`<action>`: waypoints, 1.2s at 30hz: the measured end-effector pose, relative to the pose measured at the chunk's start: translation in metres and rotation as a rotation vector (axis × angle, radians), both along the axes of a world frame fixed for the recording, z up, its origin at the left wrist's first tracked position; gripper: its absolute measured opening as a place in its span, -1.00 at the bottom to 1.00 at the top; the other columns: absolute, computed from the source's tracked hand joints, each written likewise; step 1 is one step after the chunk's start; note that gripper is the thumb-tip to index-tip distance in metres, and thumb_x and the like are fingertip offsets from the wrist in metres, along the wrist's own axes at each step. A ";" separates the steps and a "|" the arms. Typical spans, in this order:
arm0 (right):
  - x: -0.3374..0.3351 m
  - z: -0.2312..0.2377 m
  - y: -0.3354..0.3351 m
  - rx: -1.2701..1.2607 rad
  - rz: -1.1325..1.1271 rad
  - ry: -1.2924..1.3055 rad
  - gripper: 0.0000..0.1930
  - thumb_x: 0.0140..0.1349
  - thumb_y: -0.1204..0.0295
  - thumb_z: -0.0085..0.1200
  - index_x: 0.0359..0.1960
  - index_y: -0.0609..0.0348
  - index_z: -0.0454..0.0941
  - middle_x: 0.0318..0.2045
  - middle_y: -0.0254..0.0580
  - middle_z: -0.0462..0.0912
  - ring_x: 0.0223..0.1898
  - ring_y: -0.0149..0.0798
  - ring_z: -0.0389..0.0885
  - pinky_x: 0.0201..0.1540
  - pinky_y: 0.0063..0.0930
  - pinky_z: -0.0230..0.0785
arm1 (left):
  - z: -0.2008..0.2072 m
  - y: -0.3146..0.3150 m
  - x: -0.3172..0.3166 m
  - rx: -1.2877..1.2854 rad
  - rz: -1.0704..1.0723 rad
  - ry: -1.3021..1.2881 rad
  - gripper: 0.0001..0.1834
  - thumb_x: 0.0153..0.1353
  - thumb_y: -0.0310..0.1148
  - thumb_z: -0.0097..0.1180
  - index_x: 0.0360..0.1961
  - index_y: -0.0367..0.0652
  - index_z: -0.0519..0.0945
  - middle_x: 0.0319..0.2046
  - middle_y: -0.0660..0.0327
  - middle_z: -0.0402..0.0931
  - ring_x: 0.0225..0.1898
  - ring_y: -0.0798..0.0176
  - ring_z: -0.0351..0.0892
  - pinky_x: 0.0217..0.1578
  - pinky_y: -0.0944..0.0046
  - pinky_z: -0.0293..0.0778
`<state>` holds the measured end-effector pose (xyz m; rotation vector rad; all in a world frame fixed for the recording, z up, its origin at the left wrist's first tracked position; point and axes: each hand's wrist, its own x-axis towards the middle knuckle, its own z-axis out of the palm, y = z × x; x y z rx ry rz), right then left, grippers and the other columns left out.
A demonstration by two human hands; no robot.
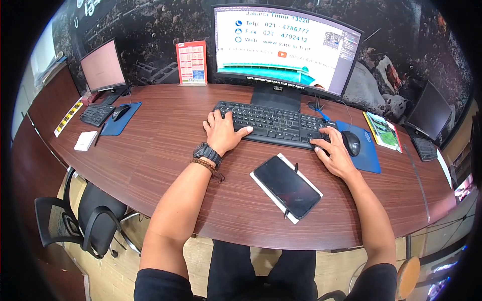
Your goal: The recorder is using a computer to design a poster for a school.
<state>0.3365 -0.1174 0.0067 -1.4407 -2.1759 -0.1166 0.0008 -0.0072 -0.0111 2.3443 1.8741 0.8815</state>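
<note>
A black keyboard [273, 123] lies on the brown desk in front of a curved monitor [286, 45]. On the keyboard's left end rests my left hand [223, 131], fingers spread and thumb stretched toward the space bar; a black watch [207, 153] and a beaded bracelet circle that wrist. My right hand [334, 150] is over the keyboard's right end, fingers apart and bent onto the keys. Neither hand holds anything. Just right of it sits a black mouse [351, 144] on a blue mouse pad [369, 158]. Between my forearms a dark smartphone [287, 185] lies on a white pad, with a pen partly beneath it.
A red-and-white desk calendar [192, 62] stands left of the monitor. Farther left are another monitor [103, 67], a keyboard [97, 114] and a white note block [86, 141]. At right lie a booklet [382, 131] and another dark screen [430, 110]. An office chair [95, 215] stands lower left.
</note>
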 end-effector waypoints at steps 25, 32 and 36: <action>0.085 -0.018 0.018 0.221 -0.400 0.169 -0.72 0.19 0.32 0.20 -0.09 0.14 0.65 0.02 0.00 0.53 0.08 0.09 0.51 0.15 -0.15 0.37 | 0.009 0.003 -0.001 0.077 0.067 -0.014 -0.39 0.07 -0.03 0.37 -0.20 -0.51 0.59 0.01 -0.19 0.38 0.10 -0.21 0.38 0.07 -0.05 0.48; 0.087 -0.023 0.020 0.115 -0.437 0.260 -0.66 0.19 0.30 0.19 -0.02 0.13 0.63 0.00 -0.01 0.54 0.07 0.07 0.54 0.14 -0.19 0.39 | 0.012 -0.001 -0.003 0.030 0.071 0.023 -0.30 0.16 0.05 0.28 -0.20 -0.60 0.59 0.01 -0.26 0.40 0.09 -0.26 0.36 0.12 -0.07 0.41; 0.086 -0.023 0.019 0.113 -0.436 0.253 -0.66 0.18 0.30 0.18 -0.02 0.13 0.62 0.02 -0.01 0.53 0.09 0.07 0.53 0.15 -0.19 0.38 | 0.012 -0.002 -0.003 0.011 0.077 0.023 -0.31 0.16 0.05 0.28 -0.20 -0.59 0.59 0.01 -0.26 0.40 0.10 -0.26 0.36 0.12 -0.07 0.41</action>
